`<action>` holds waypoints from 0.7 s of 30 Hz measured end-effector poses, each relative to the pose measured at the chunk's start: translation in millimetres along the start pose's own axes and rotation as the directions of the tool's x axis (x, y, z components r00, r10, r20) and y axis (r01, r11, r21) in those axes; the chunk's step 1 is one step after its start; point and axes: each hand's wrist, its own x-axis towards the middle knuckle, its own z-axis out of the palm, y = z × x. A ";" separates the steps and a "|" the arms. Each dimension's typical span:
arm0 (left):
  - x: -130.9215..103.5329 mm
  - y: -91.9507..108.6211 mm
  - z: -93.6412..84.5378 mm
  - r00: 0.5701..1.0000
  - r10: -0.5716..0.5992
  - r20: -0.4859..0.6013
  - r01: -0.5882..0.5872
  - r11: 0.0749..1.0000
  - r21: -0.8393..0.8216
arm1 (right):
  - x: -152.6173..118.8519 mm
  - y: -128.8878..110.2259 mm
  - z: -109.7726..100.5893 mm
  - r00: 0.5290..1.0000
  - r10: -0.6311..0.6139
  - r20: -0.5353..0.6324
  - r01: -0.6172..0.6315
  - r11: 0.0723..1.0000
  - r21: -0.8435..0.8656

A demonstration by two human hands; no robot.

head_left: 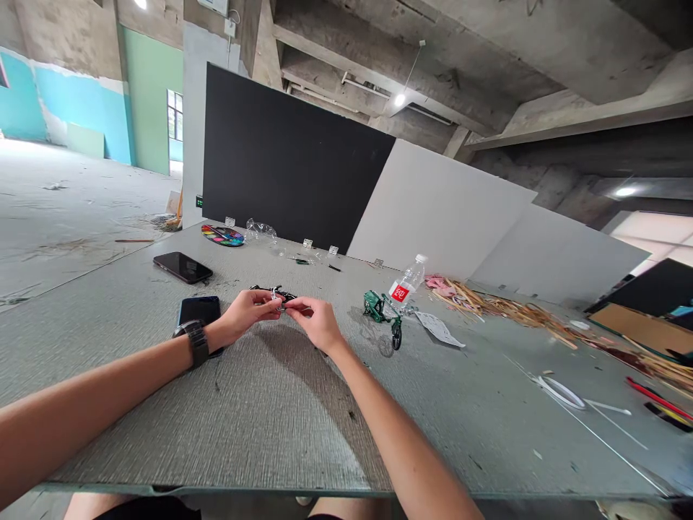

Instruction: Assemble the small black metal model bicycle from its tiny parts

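Note:
My left hand (pixel 247 312), with a black watch (pixel 195 342) on its wrist, pinches a small silvery part (pixel 276 292) between its fingertips. Meeting it from the right, my right hand (pixel 318 321) has thumb and fingers closed at the lower end of that same part. Slim black pieces (pixel 291 296) show just behind the fingertips; whether they join the silvery part I cannot tell. To the right of my hands a small dark green model bike (pixel 379 307) with black wheels stands on the grey table (pixel 260 426).
Two phones (pixel 182 267) (pixel 199 310) lie at left. A paint palette (pixel 223 235) and clear plastic wrap (pixel 260 231) sit farther back. Beyond the bike are a plastic bottle (pixel 410 282), a paper sheet (pixel 439 328) and wood strips (pixel 503 307). A black panel (pixel 292 159) borders the far edge.

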 end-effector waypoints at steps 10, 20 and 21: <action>-1.1 3.0 1.2 0.999 -0.029 -0.024 0.028 0.999 -0.030 | -0.2 3.5 0.9 1.000 0.026 0.010 -0.027 0.995 0.094; -3.3 6.7 2.8 0.999 -0.049 -0.011 0.049 0.999 -0.014 | -0.3 5.6 5.3 0.997 0.077 0.031 -0.082 0.971 0.226; -3.7 7.4 3.1 0.999 -0.042 -0.012 0.042 0.999 0.004 | 0.0 6.6 5.6 0.997 0.076 0.031 -0.081 0.970 0.230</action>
